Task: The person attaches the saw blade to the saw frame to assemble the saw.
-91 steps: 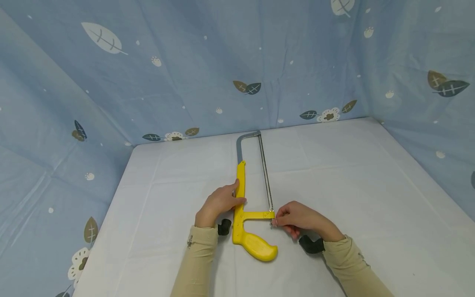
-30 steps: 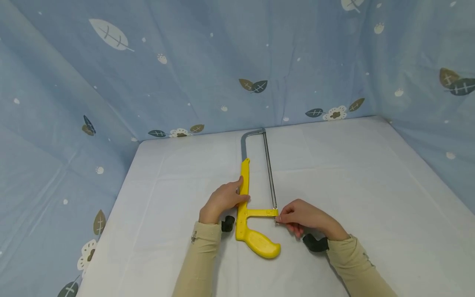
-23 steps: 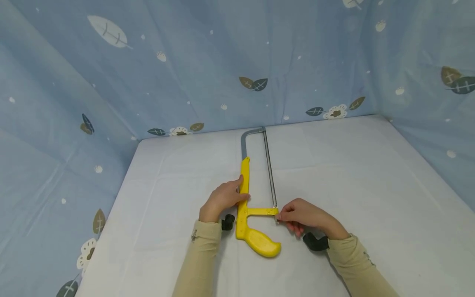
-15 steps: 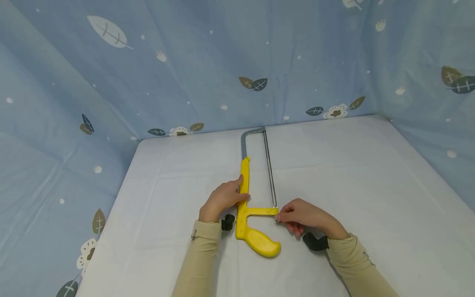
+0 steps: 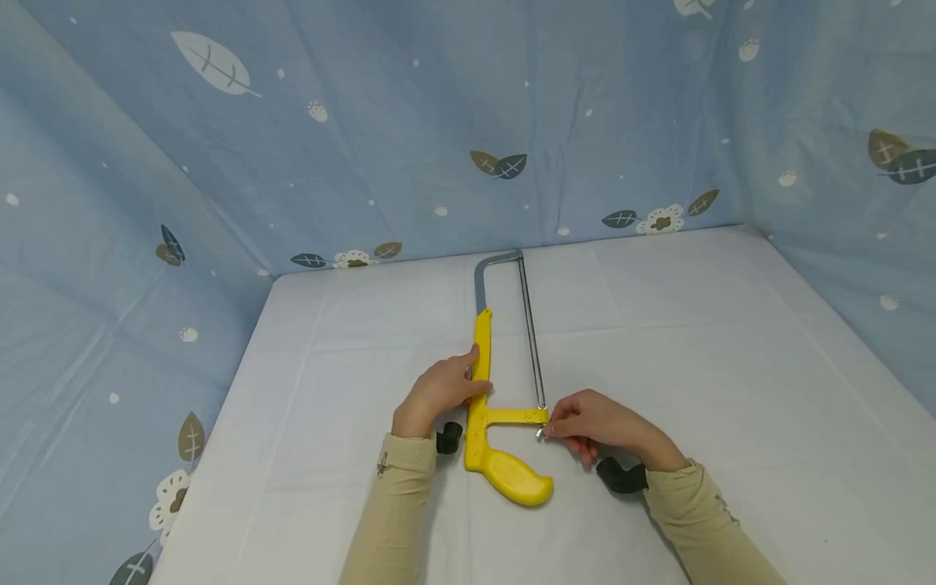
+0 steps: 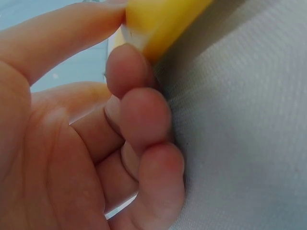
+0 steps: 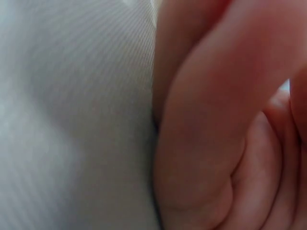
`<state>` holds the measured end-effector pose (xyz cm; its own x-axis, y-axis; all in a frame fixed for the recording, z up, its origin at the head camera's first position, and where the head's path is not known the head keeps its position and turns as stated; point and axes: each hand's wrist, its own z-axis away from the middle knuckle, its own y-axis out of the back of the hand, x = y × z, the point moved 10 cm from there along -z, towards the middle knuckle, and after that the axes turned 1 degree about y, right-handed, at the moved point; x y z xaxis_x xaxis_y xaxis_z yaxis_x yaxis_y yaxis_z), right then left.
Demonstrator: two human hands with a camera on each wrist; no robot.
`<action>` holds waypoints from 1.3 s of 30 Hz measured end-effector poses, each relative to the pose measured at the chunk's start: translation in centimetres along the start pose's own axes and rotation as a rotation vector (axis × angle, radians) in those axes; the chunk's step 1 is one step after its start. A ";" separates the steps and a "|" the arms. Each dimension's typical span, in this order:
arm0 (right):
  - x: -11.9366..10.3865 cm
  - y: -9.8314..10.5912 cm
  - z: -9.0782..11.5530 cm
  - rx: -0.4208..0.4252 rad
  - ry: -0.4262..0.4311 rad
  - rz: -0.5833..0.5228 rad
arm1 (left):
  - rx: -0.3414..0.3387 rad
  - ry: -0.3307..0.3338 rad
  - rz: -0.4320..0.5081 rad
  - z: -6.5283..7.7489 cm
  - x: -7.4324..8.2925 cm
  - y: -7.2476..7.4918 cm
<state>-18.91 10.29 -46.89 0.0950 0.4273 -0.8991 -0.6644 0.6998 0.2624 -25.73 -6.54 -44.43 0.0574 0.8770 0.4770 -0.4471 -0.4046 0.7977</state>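
A hacksaw (image 5: 478,422) with a yellow handle and a grey front frame lies flat on the white cloth, its thin blade (image 5: 531,333) on the right side. My left hand (image 5: 437,393) grips the yellow bar of the frame, thumb on one side and fingers on the other. In the left wrist view, yellow plastic (image 6: 163,24) shows at the fingertips, and the other fingers curl against the cloth. At the lower end of the blade, my right hand (image 5: 595,422) pinches a small metal wing nut (image 5: 540,433). The right wrist view shows only curled fingers (image 7: 206,124) against the cloth; the nut is hidden there.
White cloth (image 5: 695,349) covers the table. A blue curtain (image 5: 409,122) with leaf prints hangs behind and at both sides, close to the saw's far end. Black wrist mounts (image 5: 621,477) sit near both hands.
The wing nut has turned between my right fingertips, its wings now at a different angle. My left hand keeps its grip. The whole head view has shifted slightly since the earliest frame.
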 end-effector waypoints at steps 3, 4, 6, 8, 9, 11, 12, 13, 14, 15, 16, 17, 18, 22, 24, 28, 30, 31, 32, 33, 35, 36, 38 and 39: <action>0.1 0.0 0.0 0.008 -0.009 -0.009 | -0.005 0.004 0.000 0.0 -0.1 -0.1; 0.1 0.0 0.1 0.009 -0.012 -0.010 | -0.008 0.004 0.002 0.1 -0.1 -0.1; 0.0 0.0 0.1 0.008 -0.014 -0.010 | -0.009 0.005 0.002 0.1 -0.1 -0.1; 0.0 0.0 0.2 0.005 -0.010 -0.006 | -0.007 0.004 0.004 0.2 0.0 0.0; -0.1 -0.1 0.2 0.002 -0.007 -0.003 | -0.005 0.003 0.005 0.2 0.0 0.0; -0.1 -0.1 0.1 -0.005 -0.002 -0.001 | -0.002 0.005 0.004 0.2 0.0 0.1; -0.2 0.0 0.1 -0.006 0.002 0.004 | -0.001 0.002 0.002 0.2 0.1 0.2; -0.2 0.0 0.1 -0.007 0.005 0.008 | 0.001 0.000 0.002 0.2 0.1 0.3; -0.3 0.0 0.1 -0.006 0.006 0.012 | 0.003 -0.001 0.000 0.1 0.2 0.3; -0.3 0.0 0.0 -0.006 0.006 0.015 | 0.004 -0.002 0.001 0.1 0.2 0.4; -0.2 0.0 0.0 -0.006 0.004 0.017 | 0.003 -0.004 -0.001 0.1 0.2 0.5; -0.2 0.0 0.0 -0.007 0.001 0.019 | 0.002 -0.004 -0.001 0.1 0.2 0.5; -0.2 -0.1 0.0 -0.009 -0.001 0.023 | 0.000 -0.002 -0.002 0.1 0.2 0.5; -0.2 -0.4 -0.1 -0.016 -0.013 0.025 | -0.011 0.012 0.000 0.1 -0.1 0.3; -0.3 -0.5 -0.1 -0.016 -0.010 0.029 | -0.014 0.018 0.006 0.1 -0.3 0.2; -0.5 -0.4 0.0 -0.015 0.003 0.035 | -0.015 0.013 0.023 0.1 -0.3 0.0; -0.4 -0.4 0.1 -0.013 0.004 0.033 | -0.013 0.011 0.021 0.0 -0.3 0.0; -0.4 -0.3 0.1 -0.009 0.000 0.029 | -0.017 0.012 0.022 0.0 -0.2 0.0; -0.3 -0.3 0.2 -0.003 -0.004 0.022 | -0.021 0.013 0.025 0.0 -0.2 -0.1; -0.2 -0.2 0.2 0.004 -0.009 0.016 | -0.023 0.014 0.024 0.0 -0.2 -0.1; 0.0 0.0 0.2 0.020 -0.020 0.005 | -0.024 0.016 0.019 0.1 -0.1 -0.1; 0.1 0.1 0.3 0.026 -0.024 0.000 | -0.025 0.016 0.019 0.1 -0.1 -0.1; 0.1 0.1 0.2 0.028 -0.025 -0.007 | -0.023 0.020 0.018 0.1 -0.1 -0.1; 0.1 0.0 0.2 0.026 -0.023 -0.008 | -0.020 0.021 0.015 0.2 -0.2 -0.1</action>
<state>-18.79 10.48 -46.94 0.1178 0.4346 -0.8929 -0.6443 0.7177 0.2643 -25.55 -6.68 -44.52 0.0321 0.8764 0.4805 -0.4658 -0.4122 0.7830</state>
